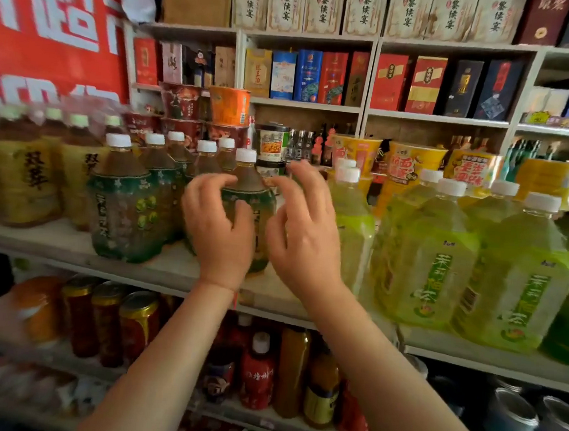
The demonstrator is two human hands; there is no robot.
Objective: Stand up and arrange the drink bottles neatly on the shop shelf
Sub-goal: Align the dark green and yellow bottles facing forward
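- Head view: the left hand (221, 230) is raised in front of a dark green-labelled tea bottle (248, 205) that stands upright near the front edge of the shelf (67, 244). Its fingers (206, 188) are curled and spread over the bottle's shoulder, and the thumb lies against the label. The grip looks loose, more a cupping touch than a firm clench, and motion blur leaves doubt.
- The right hand (304, 230) hovers just right of the same bottle, fingers spread and bent like a claw, released and holding nothing. I cannot tell whether its fingertips (281, 182) touch the bottle's side.
- That bottle has a white cap (246, 155) and stands at the right end of a cluster of similar green-labelled bottles (124, 201), all upright.
- To the left stand yellow-labelled tea bottles (21, 178), also upright, somewhat blurred.
- To the right stand pale green tea bottles (427, 262) with white caps, upright in rows. The nearest one is just beside the right hand.
- Behind the bottles are instant noodle cups (229, 105). Boxed liquor (307, 74) fills the shelves above.
- On the shelf below stand red cans (137, 323) and smaller drink bottles (257, 371).
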